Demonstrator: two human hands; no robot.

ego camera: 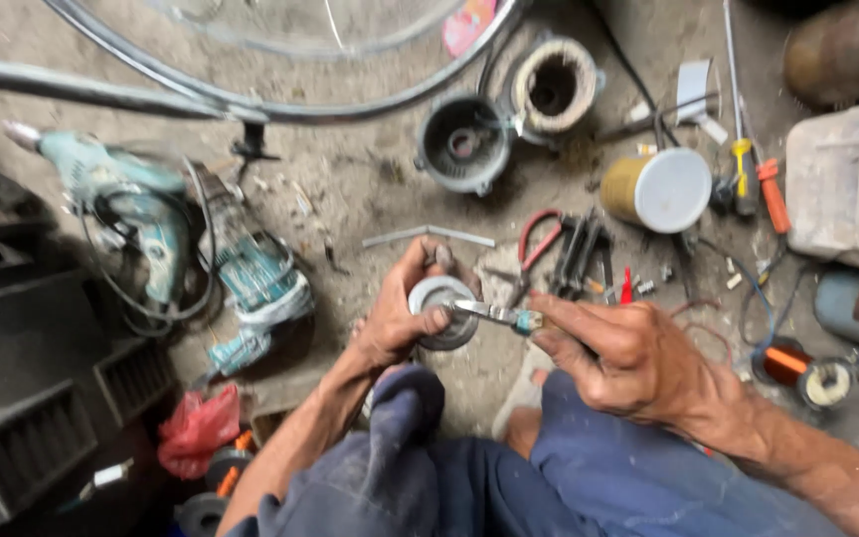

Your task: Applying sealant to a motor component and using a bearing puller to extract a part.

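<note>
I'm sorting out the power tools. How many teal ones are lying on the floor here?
2. A teal drill lies at the left with its cord looped around it, and a teal grinder lies just right of it, near the person's left hand. Others may be hidden.

Everything is carried by a dusty concrete floor (370,189). Two teal power drills (201,249) w/ tangled cords are laid at left, a round motor housing (464,144) and wound coil (554,88) at top centre. Red-handled pliers (541,239), a yellow can w/ white lid (658,189) and orange screwdrivers (770,194) are spread at right.
</note>
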